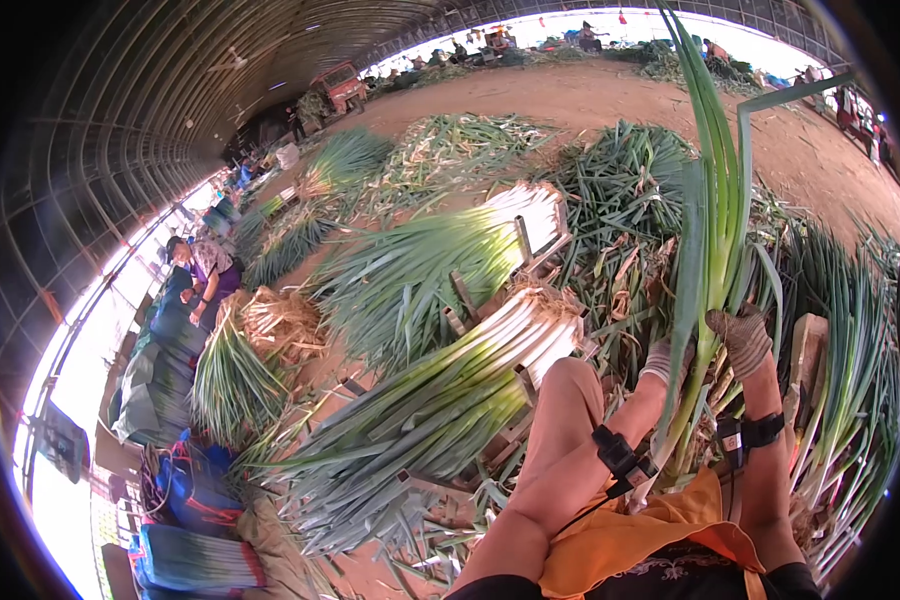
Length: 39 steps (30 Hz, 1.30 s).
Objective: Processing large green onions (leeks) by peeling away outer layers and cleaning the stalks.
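A large green onion (715, 270) stands upright in front of me, its long leaves reaching the top of the head view and its pale stalk slanting down toward my lap. My right hand (743, 342), in a knitted striped glove, is closed at the right side of the stalk. On the other side is my left hand (662, 362), also gloved. Leaves hang across it and hide its fingers. Both wrists carry dark straps with small devices. An orange apron (660, 540) covers my lap.
Left of my knee, trimmed green onions (440, 370) lie in a rack, with another pile (460, 245) beyond. Untrimmed onions (850, 350) lean at the right beside a wooden post (806, 365). Cut leaves (630, 190) are heaped ahead. A co-worker (208, 270) bends at far left.
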Available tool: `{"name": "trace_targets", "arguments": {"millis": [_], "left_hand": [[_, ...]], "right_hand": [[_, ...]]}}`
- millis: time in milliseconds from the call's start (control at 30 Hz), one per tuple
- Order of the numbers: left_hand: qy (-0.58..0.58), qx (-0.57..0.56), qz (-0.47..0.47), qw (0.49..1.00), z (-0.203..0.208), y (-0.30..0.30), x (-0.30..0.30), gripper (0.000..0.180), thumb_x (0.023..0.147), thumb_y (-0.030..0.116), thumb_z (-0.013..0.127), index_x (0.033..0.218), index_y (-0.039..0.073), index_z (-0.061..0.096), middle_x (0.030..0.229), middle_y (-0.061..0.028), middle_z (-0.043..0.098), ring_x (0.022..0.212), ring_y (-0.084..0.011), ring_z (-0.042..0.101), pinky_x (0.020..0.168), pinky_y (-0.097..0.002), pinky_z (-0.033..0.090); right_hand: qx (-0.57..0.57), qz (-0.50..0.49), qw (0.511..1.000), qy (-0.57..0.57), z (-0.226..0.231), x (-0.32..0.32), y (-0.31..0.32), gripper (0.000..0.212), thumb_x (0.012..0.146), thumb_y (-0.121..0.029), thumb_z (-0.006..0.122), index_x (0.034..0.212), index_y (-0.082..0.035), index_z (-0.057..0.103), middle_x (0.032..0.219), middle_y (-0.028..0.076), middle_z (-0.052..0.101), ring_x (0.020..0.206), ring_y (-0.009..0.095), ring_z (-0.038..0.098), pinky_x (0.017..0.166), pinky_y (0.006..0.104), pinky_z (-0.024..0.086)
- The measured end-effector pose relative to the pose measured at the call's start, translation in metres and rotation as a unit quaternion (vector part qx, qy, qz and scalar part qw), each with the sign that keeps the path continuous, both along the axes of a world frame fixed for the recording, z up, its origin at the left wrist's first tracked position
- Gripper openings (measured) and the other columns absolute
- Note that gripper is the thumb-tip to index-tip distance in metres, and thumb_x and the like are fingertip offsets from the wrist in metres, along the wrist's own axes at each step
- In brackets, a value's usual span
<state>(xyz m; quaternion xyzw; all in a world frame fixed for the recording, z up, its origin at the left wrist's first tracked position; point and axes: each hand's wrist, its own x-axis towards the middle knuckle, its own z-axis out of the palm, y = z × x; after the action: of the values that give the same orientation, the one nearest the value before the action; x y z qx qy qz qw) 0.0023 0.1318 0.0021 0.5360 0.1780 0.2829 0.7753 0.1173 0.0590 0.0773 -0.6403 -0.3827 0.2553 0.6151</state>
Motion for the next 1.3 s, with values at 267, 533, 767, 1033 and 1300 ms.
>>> {"name": "trace_targets", "arguments": {"millis": [267, 533, 767, 1033, 1300], "left_hand": [[0.125, 0.312, 0.009, 0.942, -0.209, 0.027, -0.034, 0.029, 0.087, 0.022, 0.044, 0.092, -0.001, 0.061, 0.078, -0.0181, 0.062, 0.071, -0.0309, 0.060, 0.064, -0.0344, 0.046], [0.147, 0.263, -0.231, 0.925, -0.091, 0.014, -0.059, 0.023, 0.085, 0.017, 0.047, 0.094, 0.000, 0.059, 0.081, -0.0155, 0.062, 0.072, -0.0269, 0.059, 0.065, -0.0327, 0.047], [0.213, 0.300, -0.167, 0.915, 0.010, -0.004, -0.036, 0.018, 0.084, 0.013, 0.051, 0.095, 0.000, 0.058, 0.085, -0.0129, 0.061, 0.072, -0.0229, 0.059, 0.065, -0.0311, 0.047], [0.143, 0.333, -0.456, 0.813, 0.022, -0.086, -0.067, 0.008, 0.077, 0.009, 0.062, 0.082, 0.003, 0.060, 0.073, -0.0056, 0.060, 0.065, -0.0153, 0.058, 0.062, -0.0283, 0.047], [0.170, 0.011, -0.477, 0.863, 0.005, -0.028, -0.072, 0.013, 0.079, 0.007, 0.060, 0.090, 0.001, 0.063, 0.080, -0.0081, 0.065, 0.070, -0.0156, 0.062, 0.062, -0.0264, 0.049]], "right_hand": [[-0.008, 0.018, 0.994, 0.106, 0.023, -0.028, 0.010, 0.033, 0.070, -0.015, 0.071, 0.097, 0.000, 0.060, 0.081, 0.002, 0.061, 0.064, 0.012, 0.057, 0.056, 0.0267, 0.046], [-0.079, -0.044, 0.992, 0.091, 0.017, 0.005, 0.005, 0.043, 0.069, -0.027, 0.076, 0.093, 0.005, 0.060, 0.076, 0.004, 0.062, 0.064, 0.009, 0.054, 0.056, 0.0236, 0.045], [-0.046, -0.035, 0.998, 0.032, -0.005, 0.013, -0.002, 0.045, 0.063, -0.029, 0.075, 0.094, 0.002, 0.065, 0.077, 0.007, 0.064, 0.064, 0.012, 0.056, 0.063, 0.0286, 0.048], [-0.133, -0.081, 0.986, 0.059, 0.006, 0.014, -0.010, 0.048, 0.066, -0.031, 0.077, 0.096, 0.004, 0.062, 0.076, 0.006, 0.062, 0.064, 0.010, 0.053, 0.058, 0.0276, 0.046], [0.058, -0.045, 0.971, 0.226, -0.028, 0.045, -0.025, 0.035, 0.072, -0.024, 0.072, 0.094, 0.001, 0.062, 0.075, 0.007, 0.061, 0.062, 0.015, 0.056, 0.057, 0.0288, 0.045]]}}
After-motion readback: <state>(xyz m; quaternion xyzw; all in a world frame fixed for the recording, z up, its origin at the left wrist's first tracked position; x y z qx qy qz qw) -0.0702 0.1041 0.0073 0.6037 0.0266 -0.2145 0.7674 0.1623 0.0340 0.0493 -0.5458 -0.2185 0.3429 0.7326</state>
